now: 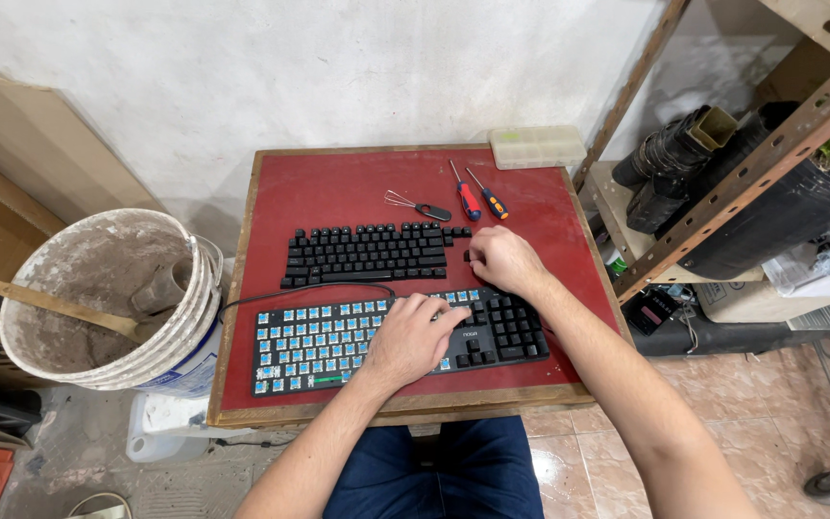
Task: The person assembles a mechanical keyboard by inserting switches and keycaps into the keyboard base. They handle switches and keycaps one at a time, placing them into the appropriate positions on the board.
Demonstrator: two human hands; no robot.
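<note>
We had the keyboard point(338, 341) at the near edge of the table point(549, 207), our left hand point(413, 338) resting on it. Behind it lay the rows of loose keycaps point(367, 253), our right hand point(500, 259) at their right end. Farther back lay the wire puller point(415, 205), two screwdrivers point(477, 199) to its right, and a lidded box point(536, 146) on the far corner. A bucket point(108, 303) stood left of the table, shelving point(761, 154) to the right.

I see two screwdrivers point(480, 200) and a wire keycap puller point(417, 206) on the red table point(338, 187), a clear plastic box point(536, 146) at its far edge, a dirty bucket point(112, 303) on the left, metal shelving point(751, 144) on the right.
</note>
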